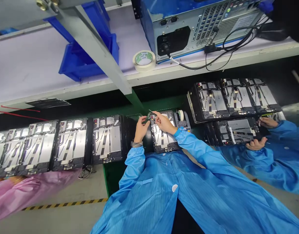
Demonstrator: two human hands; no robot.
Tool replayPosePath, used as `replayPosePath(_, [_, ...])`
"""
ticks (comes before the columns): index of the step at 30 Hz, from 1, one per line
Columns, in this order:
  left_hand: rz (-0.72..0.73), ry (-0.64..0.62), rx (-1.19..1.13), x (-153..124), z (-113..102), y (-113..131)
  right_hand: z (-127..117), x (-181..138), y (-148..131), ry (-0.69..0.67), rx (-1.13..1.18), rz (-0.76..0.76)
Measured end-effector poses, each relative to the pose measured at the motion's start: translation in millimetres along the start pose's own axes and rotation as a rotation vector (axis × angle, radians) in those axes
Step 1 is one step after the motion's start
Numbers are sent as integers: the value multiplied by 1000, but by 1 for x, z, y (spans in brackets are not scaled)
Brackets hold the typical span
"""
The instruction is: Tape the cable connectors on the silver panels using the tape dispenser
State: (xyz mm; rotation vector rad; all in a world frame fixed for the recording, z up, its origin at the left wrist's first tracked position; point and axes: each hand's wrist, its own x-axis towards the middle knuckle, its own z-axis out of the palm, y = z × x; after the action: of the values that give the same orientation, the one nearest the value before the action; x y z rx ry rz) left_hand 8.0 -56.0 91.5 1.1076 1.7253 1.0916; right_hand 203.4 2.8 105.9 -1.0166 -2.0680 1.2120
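Observation:
An opened tablet (162, 138) with silver battery plates and dark ribbon cables lies face up in front of me. At its upper left corner, my left hand (141, 129) has its fingers bent around a small green piece (148, 116), too small to make out clearly. My right hand (165, 123) reaches over the tablet's upper part with closed fingers. From them a thin pointed tool (150, 111) sticks out toward the green piece; its kind is hard to see.
A tape dispenser (182, 120) stands right of the tablet. Stacks of opened tablets (106, 139) line the left, with more (212, 100) at right. A co-worker's hands (258, 143) hold one tablet; a pink sleeve (34, 191) is at left. A metal post (98, 48) slants overhead.

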Motion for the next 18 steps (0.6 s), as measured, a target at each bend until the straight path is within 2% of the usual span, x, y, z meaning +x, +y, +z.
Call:
replayPosePath(5, [-40,-22,-163,-14,22,-25,-3,20,2,-40,-92,-68])
replayPosePath(11, [-58,-4,-299,-9,30,-28,-3,23,3,-47,-130,-153])
replayPosePath(14, [-59,33,-294,-9,34,-30,-5,24,1,-50,-117,-206])
replayPosePath(18, [-71,71,-289,-8,38,-32,-8,28,0,-117,-168,-252])
